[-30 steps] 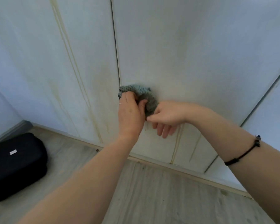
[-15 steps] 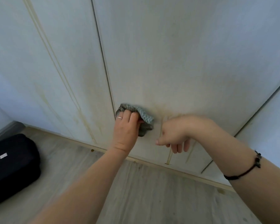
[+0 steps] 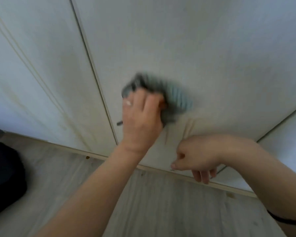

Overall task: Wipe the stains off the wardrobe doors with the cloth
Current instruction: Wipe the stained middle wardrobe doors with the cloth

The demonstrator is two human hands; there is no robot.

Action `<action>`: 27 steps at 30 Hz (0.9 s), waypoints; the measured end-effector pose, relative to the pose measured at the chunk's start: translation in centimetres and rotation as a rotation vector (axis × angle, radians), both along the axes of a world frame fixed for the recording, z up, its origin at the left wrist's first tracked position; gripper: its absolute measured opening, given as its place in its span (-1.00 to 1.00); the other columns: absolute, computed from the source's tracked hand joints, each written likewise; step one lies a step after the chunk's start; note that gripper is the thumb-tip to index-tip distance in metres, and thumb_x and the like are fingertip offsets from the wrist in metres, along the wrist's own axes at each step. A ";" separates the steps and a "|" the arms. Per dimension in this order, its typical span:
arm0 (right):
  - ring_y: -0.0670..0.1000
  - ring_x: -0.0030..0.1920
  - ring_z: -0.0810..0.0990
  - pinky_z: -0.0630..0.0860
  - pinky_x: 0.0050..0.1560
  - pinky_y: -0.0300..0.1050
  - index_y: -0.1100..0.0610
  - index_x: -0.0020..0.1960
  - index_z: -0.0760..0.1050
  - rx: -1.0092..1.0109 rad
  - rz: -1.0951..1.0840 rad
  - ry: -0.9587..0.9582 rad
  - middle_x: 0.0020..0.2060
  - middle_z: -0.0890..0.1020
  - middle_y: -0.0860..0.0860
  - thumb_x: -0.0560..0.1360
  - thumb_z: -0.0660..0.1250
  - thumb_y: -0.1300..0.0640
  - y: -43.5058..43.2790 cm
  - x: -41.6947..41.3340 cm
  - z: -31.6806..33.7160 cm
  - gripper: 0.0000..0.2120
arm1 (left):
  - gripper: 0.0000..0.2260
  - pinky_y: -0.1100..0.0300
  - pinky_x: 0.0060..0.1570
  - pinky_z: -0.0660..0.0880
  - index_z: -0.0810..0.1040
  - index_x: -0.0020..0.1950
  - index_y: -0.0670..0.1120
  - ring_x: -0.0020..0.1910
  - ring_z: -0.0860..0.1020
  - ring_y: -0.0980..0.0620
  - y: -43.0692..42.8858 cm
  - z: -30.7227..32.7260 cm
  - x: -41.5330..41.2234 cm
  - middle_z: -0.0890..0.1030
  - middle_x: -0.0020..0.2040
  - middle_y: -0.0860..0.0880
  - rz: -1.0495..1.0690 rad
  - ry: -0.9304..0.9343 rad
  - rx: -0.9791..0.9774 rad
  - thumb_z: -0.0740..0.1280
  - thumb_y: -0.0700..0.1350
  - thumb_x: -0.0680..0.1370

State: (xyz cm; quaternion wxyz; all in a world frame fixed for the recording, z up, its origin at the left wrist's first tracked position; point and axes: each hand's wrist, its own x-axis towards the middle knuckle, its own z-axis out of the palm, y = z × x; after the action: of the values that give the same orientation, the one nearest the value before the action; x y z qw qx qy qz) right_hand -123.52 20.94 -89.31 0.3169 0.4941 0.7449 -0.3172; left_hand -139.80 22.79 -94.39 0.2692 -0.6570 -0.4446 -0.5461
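Note:
A grey-green ribbed cloth [image 3: 176,98] lies bunched against the white wardrobe door [image 3: 186,48], just right of the dark gap between two doors. My left hand [image 3: 142,113] grips the cloth and presses it to the door; both are blurred by motion. Faint yellowish streaks [image 3: 188,127] run down the door below the cloth. My right hand [image 3: 195,156] hangs lower right, near the door's bottom edge, fingers loosely curled and holding nothing, apart from the cloth.
Another door panel [image 3: 41,65] with yellowish vertical lines stands at the left. A black case [image 3: 5,177] sits on the pale wood floor [image 3: 161,211] at the left edge. A wooden strip [image 3: 161,170] runs along the wardrobe's base.
My right hand has let go of the cloth and dropped away to the lower right. My left hand alone keeps the cloth and moves it across the door; the view has shifted left.

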 end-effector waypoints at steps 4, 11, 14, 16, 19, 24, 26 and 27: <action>0.05 -0.32 0.71 0.52 -0.46 -0.26 0.24 0.09 0.58 -0.024 -0.023 0.033 -0.20 0.74 0.08 0.67 0.13 -0.17 -1.6 2.2 0.5 -0.51 | -0.86 0.04 -0.22 0.31 0.46 -0.04 -0.06 -0.26 0.38 -0.10 1.4 -3.2 -0.1 0.45 -0.16 -0.05 0.084 0.026 0.115 0.31 -0.28 0.50; -0.17 -0.35 0.54 0.57 -0.07 -0.13 -0.01 -0.18 0.55 0.533 -0.108 0.113 -0.32 0.68 -0.09 0.59 0.16 -0.29 -3.1 7.3 2.7 -0.58 | -0.90 0.02 -0.25 0.33 0.46 -0.09 -0.06 -0.30 0.37 -0.09 1.0 -2.1 -0.7 0.50 -0.30 -0.12 -0.012 0.290 0.104 0.27 -0.27 0.52; -0.15 -0.35 0.59 0.59 -0.12 -0.08 0.03 -0.28 0.58 0.712 -0.194 0.163 -0.43 0.64 -0.13 0.55 0.11 -0.32 -2.6 9.0 4.0 -0.47 | -0.94 0.01 -0.17 0.30 0.41 -0.06 -0.08 -0.22 0.38 -0.10 2.3 0.6 -0.5 0.44 -0.15 -0.08 0.044 0.022 0.176 0.22 -0.23 0.58; -0.15 -0.39 0.61 0.60 -0.16 -0.11 0.03 -0.31 0.61 0.798 -0.263 0.201 -0.50 0.61 -0.19 0.54 0.09 -0.34 -1.9 9.7 4.9 -0.43 | -0.90 0.04 -0.18 0.28 0.40 -0.05 -0.06 -0.23 0.35 -0.08 1.8 -2.5 0.4 0.36 -0.13 -0.04 0.111 0.105 0.145 0.27 -0.24 0.53; -0.11 -0.43 0.62 0.62 -0.22 -0.08 0.02 -0.34 0.61 0.873 -0.283 0.228 -0.52 0.62 -0.14 0.55 0.06 -0.37 -2.1 10.2 5.4 -0.39 | -0.79 0.06 -0.23 0.29 0.45 -0.07 -0.03 -0.27 0.32 -0.07 0.2 -6.8 1.0 0.35 -0.15 -0.01 0.087 0.417 0.066 0.39 -0.27 0.42; -0.11 -0.49 0.60 0.62 -0.23 -0.07 0.04 -0.38 0.61 0.927 -0.316 0.289 -0.55 0.60 -0.12 0.53 0.09 -0.37 -3.0 11.6 5.6 -0.38 | -0.83 0.03 -0.19 0.34 0.43 -0.07 -0.09 -0.18 0.40 -0.11 1.8 2.9 1.9 0.44 -0.13 -0.12 0.087 0.099 0.210 0.28 -0.36 0.51; -0.18 -0.53 0.58 0.58 -0.22 -0.13 0.03 -0.37 0.61 0.859 -0.364 0.301 -0.57 0.59 -0.17 0.54 0.11 -0.35 -3.8 12.2 6.0 -0.41 | -0.85 0.01 -0.16 0.34 0.43 -0.05 -0.10 -0.17 0.43 -0.12 1.7 2.7 3.9 0.51 -0.15 -0.17 0.079 -0.036 0.186 0.25 -0.35 0.53; -0.19 -0.54 0.57 0.56 -0.22 -0.14 0.03 -0.37 0.61 0.830 -0.364 0.288 -0.57 0.58 -0.16 0.54 0.11 -0.35 -4.1 12.5 6.3 -0.41 | -0.88 0.01 -0.17 0.34 0.45 -0.03 -0.09 -0.20 0.45 -0.12 1.1 0.4 4.8 0.51 -0.16 -0.16 0.058 0.073 0.139 0.22 -0.31 0.56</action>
State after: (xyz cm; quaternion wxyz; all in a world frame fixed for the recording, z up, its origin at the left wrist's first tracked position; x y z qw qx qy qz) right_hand -111.03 16.85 -83.06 -0.0746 0.6524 0.7464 -0.1083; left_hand -135.00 23.89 -94.01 0.3459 -0.6430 -0.4142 -0.5435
